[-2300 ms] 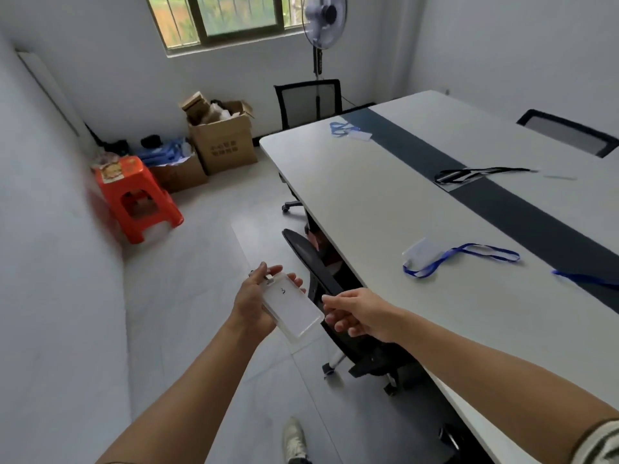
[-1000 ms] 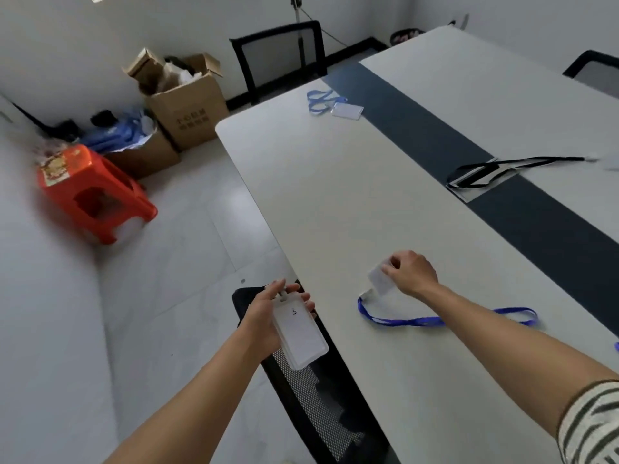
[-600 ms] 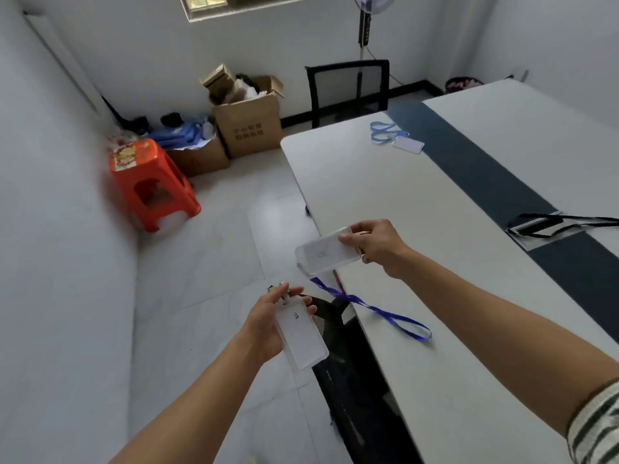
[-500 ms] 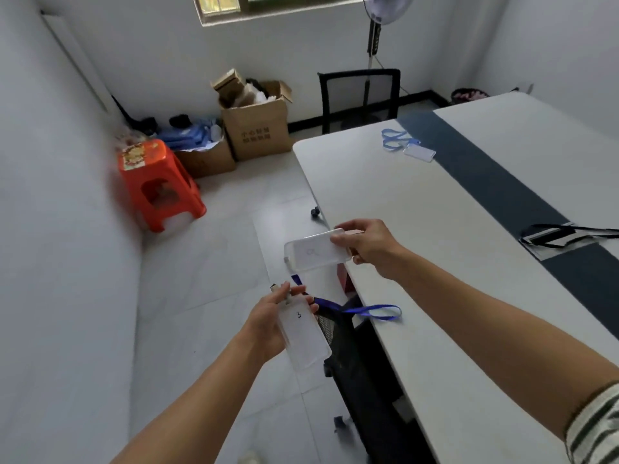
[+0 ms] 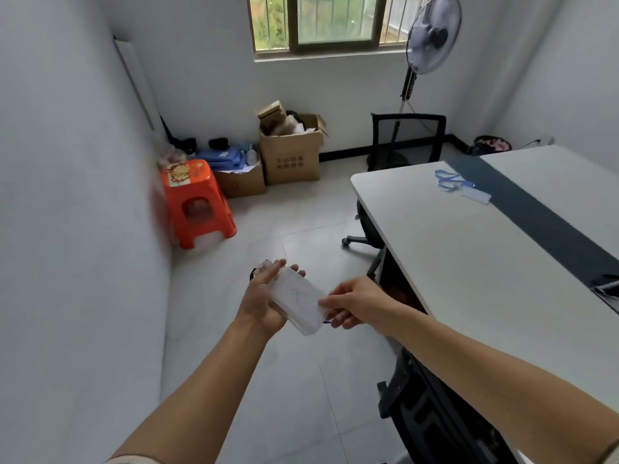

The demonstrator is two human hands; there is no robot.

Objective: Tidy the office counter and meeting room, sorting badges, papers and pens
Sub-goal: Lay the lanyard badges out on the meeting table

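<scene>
Over the floor beside the table, my left hand (image 5: 263, 301) grips clear plastic badge holders (image 5: 296, 298), stacked flat across its fingers. My right hand (image 5: 351, 304) meets the stack from the right and pinches its lower right corner. A short bit of blue lanyard (image 5: 326, 321) shows under that hand; the remainder is hidden. Another clear badge holder with a blue lanyard (image 5: 464, 189) lies at the far end of the white meeting table (image 5: 469, 262). The end of a black lanyard (image 5: 606, 286) shows at the right edge.
A black office chair (image 5: 432, 416) stands tucked under the table near me, and another (image 5: 407, 139) at its far end. An orange stool (image 5: 196, 202) and cardboard boxes (image 5: 289, 152) sit along the left and back walls. A standing fan (image 5: 430, 35) is by the window.
My right hand picked the blue-lanyard badge holder off the table, carried it left and laid it onto the holder in my left hand. The view swung away from the table toward the floor.
</scene>
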